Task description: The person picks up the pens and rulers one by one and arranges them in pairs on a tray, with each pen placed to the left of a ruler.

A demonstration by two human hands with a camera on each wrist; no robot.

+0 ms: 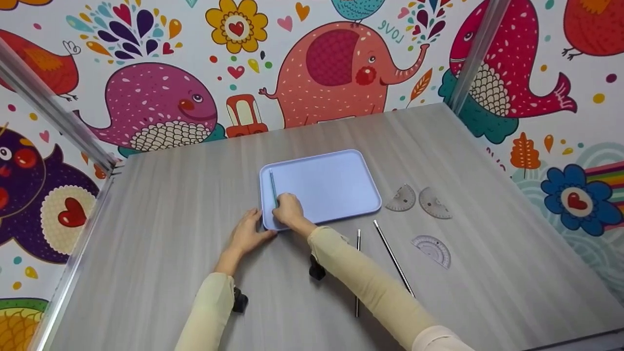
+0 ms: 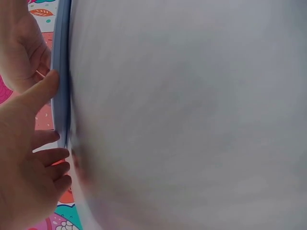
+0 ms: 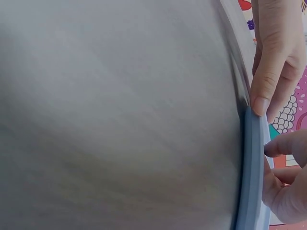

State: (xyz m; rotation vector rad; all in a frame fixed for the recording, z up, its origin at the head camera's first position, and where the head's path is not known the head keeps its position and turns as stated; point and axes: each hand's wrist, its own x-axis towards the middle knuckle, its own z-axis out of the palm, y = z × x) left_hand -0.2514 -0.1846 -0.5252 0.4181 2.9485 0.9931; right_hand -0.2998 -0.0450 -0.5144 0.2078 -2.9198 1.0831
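A pale blue tray rests on the table. In its left part, a slim teal pencil points toward the far left corner. My right hand pinches the near end of that pencil, low over the tray; the exact finger contact is hidden in the head view. At the tray's near left corner is my left hand, its thumb and extended fingers touching the rim. The left wrist view shows this left hand with the thumb against the tray's side. Right-hand fingertips appear beside the rim in the right wrist view.
Right of the tray lie two clear protractors, with another protractor nearer. Two dark pencils with silvery ends, one upright in view and one slanted, lie by the right forearm. A patterned wall borders the table.
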